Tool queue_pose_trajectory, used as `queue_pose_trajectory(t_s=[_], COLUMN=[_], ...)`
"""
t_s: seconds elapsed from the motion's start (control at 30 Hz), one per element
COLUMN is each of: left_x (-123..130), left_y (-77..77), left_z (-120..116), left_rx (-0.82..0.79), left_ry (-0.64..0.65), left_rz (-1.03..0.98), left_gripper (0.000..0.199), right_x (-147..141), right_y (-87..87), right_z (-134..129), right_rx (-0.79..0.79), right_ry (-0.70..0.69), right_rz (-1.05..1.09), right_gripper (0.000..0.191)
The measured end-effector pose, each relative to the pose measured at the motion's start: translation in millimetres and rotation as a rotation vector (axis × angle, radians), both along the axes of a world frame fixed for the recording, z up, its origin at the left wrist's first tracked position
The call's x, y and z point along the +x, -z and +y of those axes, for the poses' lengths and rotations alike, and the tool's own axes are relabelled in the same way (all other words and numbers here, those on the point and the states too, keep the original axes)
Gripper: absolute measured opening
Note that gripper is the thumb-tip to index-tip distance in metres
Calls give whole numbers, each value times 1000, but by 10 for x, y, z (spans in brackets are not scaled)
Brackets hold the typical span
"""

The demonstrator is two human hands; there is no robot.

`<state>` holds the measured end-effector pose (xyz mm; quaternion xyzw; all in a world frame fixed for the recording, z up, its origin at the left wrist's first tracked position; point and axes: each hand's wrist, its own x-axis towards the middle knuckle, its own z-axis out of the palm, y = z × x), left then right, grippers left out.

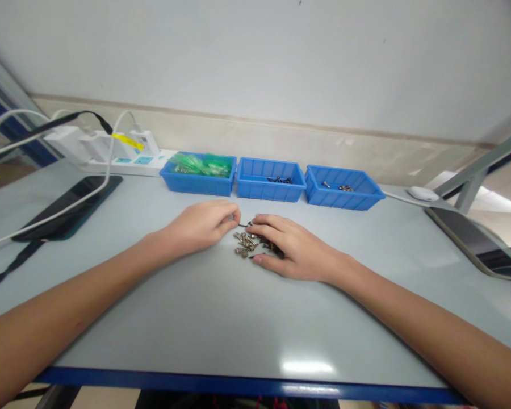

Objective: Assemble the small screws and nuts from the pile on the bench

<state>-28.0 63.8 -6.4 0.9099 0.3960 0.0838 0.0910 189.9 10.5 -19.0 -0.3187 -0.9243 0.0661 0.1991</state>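
My left hand is closed in a pinch just left of a small pile of screws. A thin dark screw sticks out from its fingertips toward my right hand. Spread over the pile is my right hand, palm down with its fingers apart, covering part of the pile. Brass-coloured screws lie loose between the two hands, and darker ones show under my right fingers. The tip of another dark screw shows by my right thumb.
Behind the hands stand three blue bins: one with green plastic bags, one with dark screws, one with brass-coloured screws. Phones lie left and right. A white power strip with cables stands back left.
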Motion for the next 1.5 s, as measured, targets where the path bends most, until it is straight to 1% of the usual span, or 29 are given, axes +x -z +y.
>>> queue_pose_trajectory(t_s=[0.17, 0.27, 0.33, 0.43, 0.57, 0.67, 0.77, 0.87, 0.93, 1.03, 1.13, 1.2, 1.3, 1.37, 1.47, 1.5], left_x=[6, 28, 59, 113, 158, 170, 172, 161, 148, 126, 107, 98, 71, 29, -66, -96], left_y=[6, -6, -23, -41, -39, -49, -77, -114, -144, -196, -257, -297, -334, -328, -260, -228], left_z=[-69, -129, -184, -278, -360, -380, -392, -403, -412, -436, -477, -498, -475, -405, -242, -187], left_rx=[30, 38, 52, 94, 135, 129, 60, -60, -108, -111, -124, -126, -76, -25, 23, 20], left_ry=[-48, -50, -30, 35, 106, 138, 120, 72, 75, 125, 189, 201, 168, 128, 45, 39], left_rz=[-17, -76, -140, -201, -261, -310, -358, -394, -381, -323, -261, -231, -196, -189, -214, -213], left_gripper=[19, 19, 17, 16, 16, 16, 13, 12, 15, 24, 26, 29, 30, 26, 19, 18], right_x=[-13, -13, -8, -4, -24, -48, -65, -69, -69, -73, -86, -96, -103, -104, -103, -101], right_y=[-15, -12, 1, 18, 9, -12, -20, -16, -19, -48, -94, -119, -140, -145, -140, -135], right_z=[-8, -11, -10, -12, -44, -84, -110, -120, -129, -161, -209, -236, -253, -252, -246, -244], right_rx=[-35, -50, -5, 123, 252, 328, 364, 390, 406, 429, 435, 428, 432, 441, 441, 440], right_ry=[19, 59, 119, 184, 159, 158, 164, 169, 154, 110, 60, 26, -5, -11, -12, -15], right_rz=[42, 100, 143, 169, 148, 164, 185, 206, 208, 194, 158, 122, 80, 69, 62, 65], right_gripper=[41, 39, 38, 31, 24, 19, 17, 15, 14, 13, 11, 12, 17, 20, 25, 27])
